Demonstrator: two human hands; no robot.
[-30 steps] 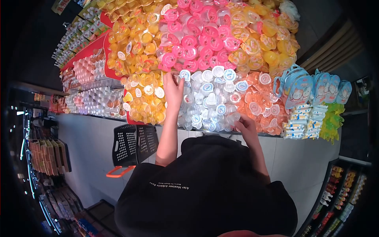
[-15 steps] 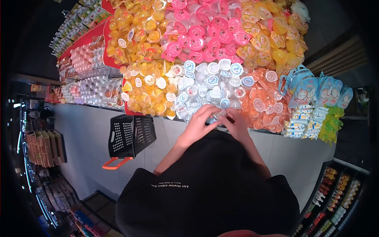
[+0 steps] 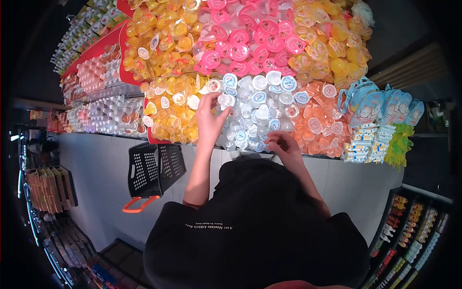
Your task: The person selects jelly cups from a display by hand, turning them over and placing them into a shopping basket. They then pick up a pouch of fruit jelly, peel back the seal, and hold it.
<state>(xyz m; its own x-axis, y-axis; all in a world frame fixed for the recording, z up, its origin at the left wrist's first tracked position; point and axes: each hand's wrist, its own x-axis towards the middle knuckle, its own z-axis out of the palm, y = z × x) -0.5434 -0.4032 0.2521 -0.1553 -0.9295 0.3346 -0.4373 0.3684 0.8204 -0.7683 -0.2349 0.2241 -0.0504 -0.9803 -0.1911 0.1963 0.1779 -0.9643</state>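
My left hand [image 3: 210, 120] reaches over the left side of the clear jelly cups, with a small clear jelly cup [image 3: 226, 100] with a pale lid between its thumb and fingers. Under and around it lie more clear jelly cups [image 3: 262, 111], several with blue-and-white lids. My right hand [image 3: 285, 148] is near the front edge of this pile, beside the orange jelly cups [image 3: 320, 120]. Its fingers are loosely bent, thumb and forefinger apart, and nothing shows between them.
Yellow jelly cups [image 3: 175, 108] border the clear ones on the left; larger pink cups [image 3: 260, 41] lie behind. Blue cartoon backpacks [image 3: 368, 103] and white packets [image 3: 368, 144] stand at the right. A black shopping basket [image 3: 156, 168] with an orange handle is on the floor at left.
My hands were together around a small cup at the pile's front edge. Now my left hand is farther forward and left with a cup, while my right hand stays near the edge.
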